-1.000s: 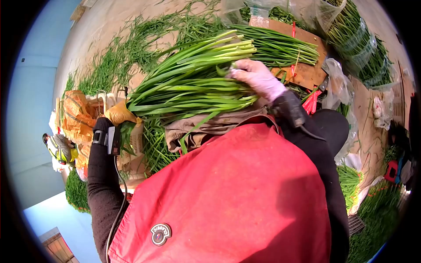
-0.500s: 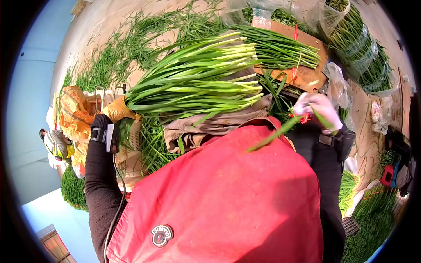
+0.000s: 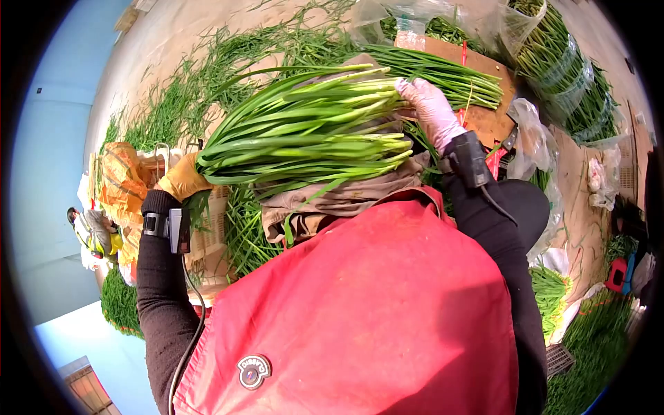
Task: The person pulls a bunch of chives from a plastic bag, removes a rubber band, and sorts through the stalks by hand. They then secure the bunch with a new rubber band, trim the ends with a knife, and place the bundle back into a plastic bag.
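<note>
A thick bunch of garlic chives lies across my lap on a brown cloth, with leafy ends to the left and pale stem ends to the right. My left hand, in a yellow-orange glove, is closed around the leafy end. At the upper right of the bunch, my right hand in a pale pink glove has its fingers closed on the stem ends; the fingertips are partly hidden. Just beyond it, a second bunch of chives rests on a brown board.
Loose green leaves litter the floor ahead. A large plastic-wrapped bundle of greens is at upper right. An orange bag stands by my left hand, with another person beyond it. More greens lie at lower right.
My right hand has swung from beside my right thigh up to the stem ends. The loose leaves it held are gone from it. The left hand keeps its hold.
</note>
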`<state>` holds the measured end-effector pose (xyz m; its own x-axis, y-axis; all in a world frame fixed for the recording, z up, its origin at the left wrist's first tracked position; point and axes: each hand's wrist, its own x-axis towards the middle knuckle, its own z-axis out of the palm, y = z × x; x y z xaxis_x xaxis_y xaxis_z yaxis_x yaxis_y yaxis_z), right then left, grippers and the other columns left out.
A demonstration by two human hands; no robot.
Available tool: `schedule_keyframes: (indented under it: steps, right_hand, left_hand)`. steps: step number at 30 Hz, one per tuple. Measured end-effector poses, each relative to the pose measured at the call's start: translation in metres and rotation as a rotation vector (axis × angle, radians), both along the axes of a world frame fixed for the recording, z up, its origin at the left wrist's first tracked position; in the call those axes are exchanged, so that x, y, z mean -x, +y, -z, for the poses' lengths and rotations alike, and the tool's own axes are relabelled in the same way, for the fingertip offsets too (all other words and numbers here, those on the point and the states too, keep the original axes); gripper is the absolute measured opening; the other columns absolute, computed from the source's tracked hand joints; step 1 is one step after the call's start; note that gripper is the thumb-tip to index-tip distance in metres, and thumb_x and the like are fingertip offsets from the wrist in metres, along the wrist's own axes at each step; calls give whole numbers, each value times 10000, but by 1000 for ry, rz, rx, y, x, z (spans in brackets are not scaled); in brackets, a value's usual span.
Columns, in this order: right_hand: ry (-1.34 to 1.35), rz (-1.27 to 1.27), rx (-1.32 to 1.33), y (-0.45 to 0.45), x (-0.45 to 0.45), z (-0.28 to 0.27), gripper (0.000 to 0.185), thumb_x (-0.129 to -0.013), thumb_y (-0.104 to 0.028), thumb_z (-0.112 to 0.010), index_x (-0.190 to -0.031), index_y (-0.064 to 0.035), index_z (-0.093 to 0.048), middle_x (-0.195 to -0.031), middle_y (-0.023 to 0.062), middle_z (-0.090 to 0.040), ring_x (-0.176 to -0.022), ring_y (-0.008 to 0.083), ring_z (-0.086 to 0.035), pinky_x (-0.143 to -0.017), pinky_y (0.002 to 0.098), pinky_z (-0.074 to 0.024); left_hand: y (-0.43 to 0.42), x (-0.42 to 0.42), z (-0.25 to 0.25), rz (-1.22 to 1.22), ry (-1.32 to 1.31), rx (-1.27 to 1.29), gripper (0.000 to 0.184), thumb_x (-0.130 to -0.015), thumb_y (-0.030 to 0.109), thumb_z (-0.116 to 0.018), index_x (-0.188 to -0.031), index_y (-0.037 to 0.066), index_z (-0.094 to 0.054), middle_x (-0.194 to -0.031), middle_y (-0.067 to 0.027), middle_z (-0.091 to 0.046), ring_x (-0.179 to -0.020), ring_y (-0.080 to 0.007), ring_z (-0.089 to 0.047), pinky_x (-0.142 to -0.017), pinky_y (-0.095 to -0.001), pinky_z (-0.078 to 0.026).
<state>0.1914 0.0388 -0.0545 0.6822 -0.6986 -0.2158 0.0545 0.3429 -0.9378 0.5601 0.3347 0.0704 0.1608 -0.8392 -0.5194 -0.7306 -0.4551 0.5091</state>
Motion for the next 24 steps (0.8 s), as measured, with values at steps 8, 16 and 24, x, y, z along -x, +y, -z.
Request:
schedule_keyframes:
  steps: [8, 16, 24]
  right_hand:
    - [-159, -265, -189, 8, 20, -11, 419, -779, -57, -697, -1172, 17, -571, -1149, 91, -614, -1033, 177, -579, -954, 314, -429]
    - [105, -359, -12, 16, 19, -14, 236, -748, -42, -735, -969, -13, -660, -896, -13, -635, -784, 76, -553, -729, 227, -430]
    - [302, -523, 487, 22, 52, -31, 194, -930, -171, -571, -1047, -19, -598, -839, 8, -585, -753, 88, -513, -663, 253, -436]
  left_hand:
    - [1, -1, 5, -28, 48, 45, 388, -699, 27, -763, -1053, 11, -604, -910, -42, -671, -797, -127, -587, -733, -285, -504]
    - [-3, -9, 7, -13, 77, 14, 382, -705, 45, -758, -1057, 3, -616, -903, -59, -681, -771, -126, -584, -717, -285, -504]
    - [-11, 7, -1, -45, 69, -4, 315, -690, 53, -766, -979, 1, -649, -852, -60, -689, -719, -121, -578, -687, -283, -492]
